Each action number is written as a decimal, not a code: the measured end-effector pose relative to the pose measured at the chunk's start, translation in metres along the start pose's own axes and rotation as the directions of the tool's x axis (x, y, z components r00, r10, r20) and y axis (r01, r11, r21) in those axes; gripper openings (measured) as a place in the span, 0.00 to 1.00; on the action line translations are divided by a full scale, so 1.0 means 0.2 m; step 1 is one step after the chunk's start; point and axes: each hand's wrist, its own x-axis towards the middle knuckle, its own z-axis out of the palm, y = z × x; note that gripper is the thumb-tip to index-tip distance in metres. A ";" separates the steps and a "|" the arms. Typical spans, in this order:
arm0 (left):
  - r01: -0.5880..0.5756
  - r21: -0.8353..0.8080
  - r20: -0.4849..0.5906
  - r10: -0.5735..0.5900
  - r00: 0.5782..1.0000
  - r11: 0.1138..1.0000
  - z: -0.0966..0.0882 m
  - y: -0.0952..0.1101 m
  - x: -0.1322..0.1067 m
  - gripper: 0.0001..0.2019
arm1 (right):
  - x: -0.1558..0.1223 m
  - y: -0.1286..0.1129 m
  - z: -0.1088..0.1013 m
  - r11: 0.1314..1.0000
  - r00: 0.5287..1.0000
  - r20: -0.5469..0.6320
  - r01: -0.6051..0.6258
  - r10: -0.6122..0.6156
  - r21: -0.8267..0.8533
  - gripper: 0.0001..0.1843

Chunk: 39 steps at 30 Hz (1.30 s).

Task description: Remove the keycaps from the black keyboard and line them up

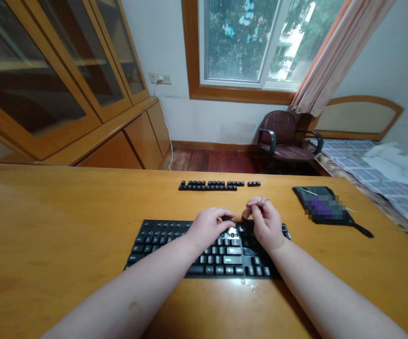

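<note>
A black keyboard [168,242] lies on the wooden desk before me; several switches along its top row show without keycaps. My left hand [213,226] rests over its back edge, fingers bent across the rim and thumb on the key side. A dark patch lies between thumb and fingers, too unclear to separate from the keyboard. Over the keyboard's right part, my right hand [265,223] is closed around a thin wire tool [263,199], which looks like a keycap puller. Its lower loop is near the back edge. Behind the keyboard, loose black keycaps [207,187] stand in two rows.
A dark zip pouch [320,193] with thin sticks on it lies on the desk [66,202] at the right. Beyond the desk are a brown armchair [281,134], a bed [352,155] and, at left, a glass-door cabinet [94,117]. A white cord [164,117] hangs from the wall socket.
</note>
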 end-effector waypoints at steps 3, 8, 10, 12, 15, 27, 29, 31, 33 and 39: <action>0.067 -0.103 -0.064 -0.074 0.995 0.992 -0.01 0.00 0.00 0.04 | 0.02 -0.02 0.00 0.982 0.972 0.204 0.143 -0.116 -0.126 0.06; 0.136 -0.321 -0.063 -0.164 0.984 0.937 0.00 -0.01 0.01 0.05 | 0.03 -0.02 0.02 0.953 0.914 0.382 0.224 -0.133 -0.204 0.11; 0.115 -0.380 -0.061 -0.149 0.987 0.918 0.02 -0.02 0.02 0.08 | 0.03 0.00 0.02 0.952 0.927 0.352 0.217 -0.132 -0.217 0.09; 0.079 -0.416 -0.073 -0.120 0.990 0.906 0.03 -0.03 0.02 0.13 | 0.03 0.01 0.02 0.954 0.943 0.311 0.195 -0.119 -0.228 0.08; 0.029 -0.366 -0.104 -0.072 0.992 0.930 0.03 -0.03 0.01 0.12 | 0.04 0.03 0.02 0.954 0.956 0.280 0.163 -0.091 -0.250 0.09; 0.016 0.068 -0.053 -0.012 0.999 0.998 0.01 -0.06 0.01 0.14 | 0.20 -0.11 -0.19 0.906 0.940 0.341 0.129 0.018 -0.404 0.07; 0.006 0.110 -0.019 -0.004 1.000 0.994 0.01 -0.06 0.01 0.11 | 0.31 -0.10 -0.27 0.874 0.914 0.397 0.127 0.081 -0.469 0.07; 0.004 0.134 -0.004 -0.004 1.000 0.991 0.01 -0.06 0.01 0.11 | 0.40 -0.02 -0.32 0.840 0.908 0.397 0.106 0.136 -0.531 0.06; 0.006 0.149 0.006 -0.007 1.000 0.989 0.01 -0.06 0.01 0.10 | 0.45 0.11 -0.32 0.806 0.928 0.338 0.078 0.156 -0.586 0.07; -0.010 0.166 0.034 0.004 0.999 0.986 0.01 -0.06 0.00 0.09 | 0.38 0.42 -0.19 0.782 0.909 0.390 0.134 0.147 -0.609 0.10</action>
